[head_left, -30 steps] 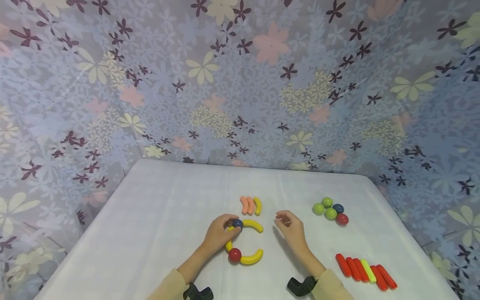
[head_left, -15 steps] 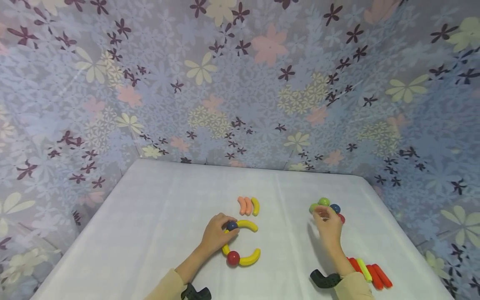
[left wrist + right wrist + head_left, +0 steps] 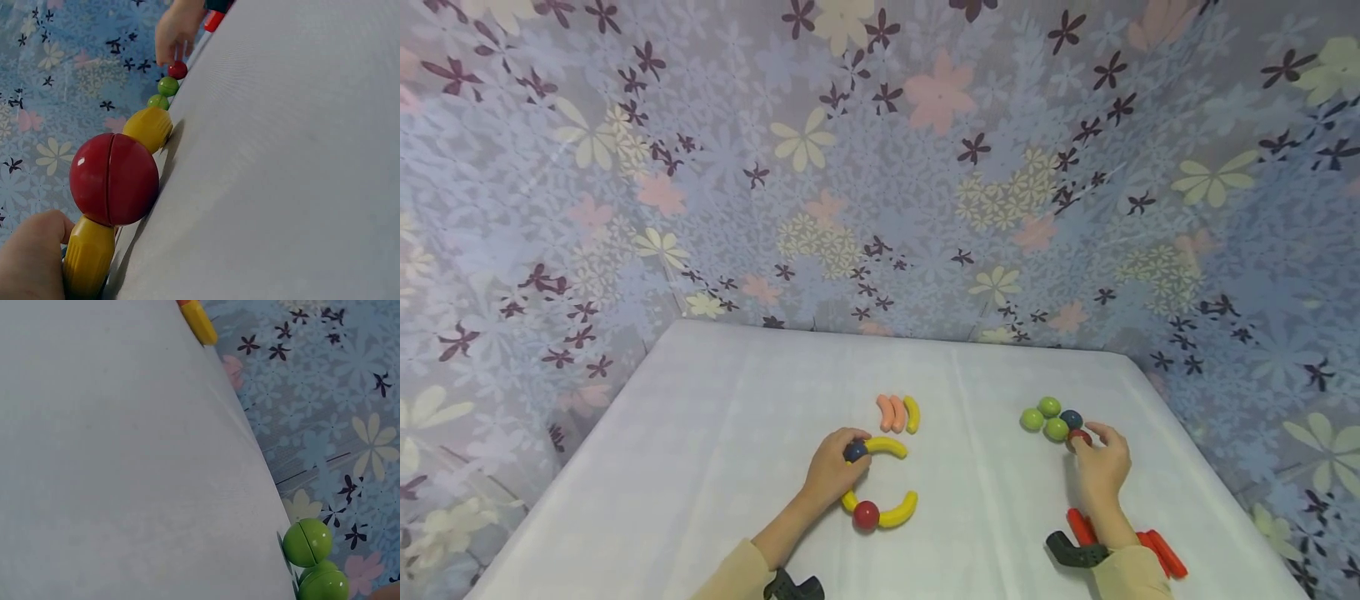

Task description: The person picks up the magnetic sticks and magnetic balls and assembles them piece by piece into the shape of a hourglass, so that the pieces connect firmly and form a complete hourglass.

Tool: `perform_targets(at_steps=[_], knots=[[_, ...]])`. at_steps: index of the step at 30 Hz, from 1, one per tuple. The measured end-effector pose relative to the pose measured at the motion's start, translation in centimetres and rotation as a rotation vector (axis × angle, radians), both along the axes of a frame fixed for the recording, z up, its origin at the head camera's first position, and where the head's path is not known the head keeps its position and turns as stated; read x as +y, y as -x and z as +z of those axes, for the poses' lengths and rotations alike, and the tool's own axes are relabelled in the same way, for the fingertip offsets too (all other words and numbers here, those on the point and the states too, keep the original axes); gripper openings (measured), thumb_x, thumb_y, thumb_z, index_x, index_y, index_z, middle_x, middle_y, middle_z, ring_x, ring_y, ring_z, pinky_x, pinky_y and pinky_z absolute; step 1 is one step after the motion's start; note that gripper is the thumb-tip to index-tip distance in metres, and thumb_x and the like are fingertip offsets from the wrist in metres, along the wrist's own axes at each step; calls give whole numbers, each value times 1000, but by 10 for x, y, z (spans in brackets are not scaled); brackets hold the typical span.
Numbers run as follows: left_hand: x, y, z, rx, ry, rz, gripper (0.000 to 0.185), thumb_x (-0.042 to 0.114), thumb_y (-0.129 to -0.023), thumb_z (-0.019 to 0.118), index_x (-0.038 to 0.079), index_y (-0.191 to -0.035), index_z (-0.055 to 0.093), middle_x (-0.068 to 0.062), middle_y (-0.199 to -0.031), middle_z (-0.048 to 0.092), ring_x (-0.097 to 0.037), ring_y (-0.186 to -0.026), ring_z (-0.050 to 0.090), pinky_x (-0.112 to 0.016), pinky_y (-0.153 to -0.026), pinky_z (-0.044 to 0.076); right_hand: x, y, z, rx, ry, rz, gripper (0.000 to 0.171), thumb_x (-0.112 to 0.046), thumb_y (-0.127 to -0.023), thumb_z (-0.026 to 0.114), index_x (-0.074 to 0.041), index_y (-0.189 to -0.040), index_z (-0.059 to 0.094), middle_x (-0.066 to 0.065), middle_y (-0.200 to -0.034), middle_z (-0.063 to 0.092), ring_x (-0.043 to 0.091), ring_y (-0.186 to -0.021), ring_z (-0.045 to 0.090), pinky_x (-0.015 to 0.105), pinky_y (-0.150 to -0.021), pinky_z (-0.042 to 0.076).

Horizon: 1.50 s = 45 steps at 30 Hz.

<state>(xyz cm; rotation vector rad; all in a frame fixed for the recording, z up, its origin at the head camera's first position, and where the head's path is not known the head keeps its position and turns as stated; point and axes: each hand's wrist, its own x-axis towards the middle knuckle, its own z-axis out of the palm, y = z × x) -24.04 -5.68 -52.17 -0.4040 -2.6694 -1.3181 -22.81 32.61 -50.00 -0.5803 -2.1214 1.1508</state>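
My left hand grips a dark blue ball, which joins curved yellow pieces in a C-shaped chain. At the chain's lower corner sits a red ball with another curved yellow piece leading off it; its groove shows in the left wrist view. On the right, my right hand pinches a second red ball between thumb and fingers. That ball is beside several green balls and another blue ball. Only a fingertip of the right hand enters the right wrist view.
Two pink curved pieces and a yellow one lie behind the chain. Red sticks lie partly hidden under the right forearm. A white cloth covers the table, and a floral curtain hangs behind it.
My right hand has moved right from beside the chain, over the green balls, to the red ball and now pinches it. The left hand keeps its grip on the blue ball, shifting slightly left.
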Motion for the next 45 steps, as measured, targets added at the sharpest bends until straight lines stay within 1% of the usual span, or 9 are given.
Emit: perform_targets(at_steps=[7, 14, 16, 19, 22, 26, 33, 39, 45], knots=[[-2, -2, -1, -20, -60, -15, 35, 13, -80, 63, 10, -115, 66, -8, -116, 67, -27, -114, 60, -47, -101, 44, -1, -1, -7, -110, 2, -13, 32, 3, -80, 57, 9, -112, 58, 29, -108, 59, 32, -94, 52, 22, -72, 34], [0, -2, 1, -18, -86, 1, 28, 16, -82, 67, 11, -110, 67, -8, -111, 68, -27, -110, 61, -47, -99, 46, 2, -1, -10, -105, -24, -41, 33, 2, -81, 61, 9, -112, 54, 32, -108, 59, 41, -97, 56, 34, -76, 36], [1, -2, 0, -20, -95, 11, 25, 17, -83, 68, 12, -107, 68, -7, -108, 69, -25, -108, 62, -46, -98, 47, 3, -1, -9, -104, -29, -59, 32, 0, -82, 60, 9, -112, 54, 31, -107, 59, 40, -97, 55, 32, -74, 36], [3, -1, -2, -27, -117, 27, 23, 17, -83, 69, 13, -105, 68, -5, -105, 69, -23, -104, 63, -44, -97, 47, 3, -1, -6, -73, -28, -81, 32, -1, -82, 61, 9, -112, 55, 28, -106, 59, 28, -89, 54, 22, -71, 34], [3, 0, -2, -27, -123, 56, 21, 18, -83, 69, 14, -104, 69, -4, -102, 69, -18, -97, 62, -40, -92, 49, -4, 1, 1, -32, -9, -79, 32, -3, -81, 64, 7, -111, 55, 24, -105, 60, 3, -77, 49, 10, -65, 31], [1, 1, -2, -29, -117, 101, 19, 20, -83, 70, 16, -101, 70, -1, -96, 69, -12, -88, 59, -32, -84, 47, -23, 2, 7, 10, 25, -26, 33, -5, -81, 68, 4, -110, 55, 19, -102, 61, -15, -67, 39, 2, -60, 31], [1, 2, 0, -54, -164, 161, 16, 19, -80, 73, 14, -94, 71, 0, -88, 70, -9, -78, 57, -21, -72, 46, -60, -1, -2, 79, 20, 107, 30, -1, -79, 69, 6, -106, 56, 19, -98, 63, -11, -72, 45, 2, -64, 35], [1, 2, 0, -58, -158, 209, 13, 19, -79, 72, 15, -92, 71, 0, -85, 70, -7, -75, 57, -21, -70, 46, -91, 0, -12, 21, 53, 248, 31, -1, -78, 72, 3, -105, 57, 20, -100, 64, -10, -70, 47, 3, -63, 39], [1, 2, 2, -64, -167, 204, 13, 20, -80, 71, 15, -92, 71, 0, -83, 69, -7, -70, 54, -19, -66, 45, -110, 2, -15, -44, 82, 381, 32, -4, -77, 75, 2, -104, 57, 20, -100, 65, -7, -71, 51, 8, -65, 42]])
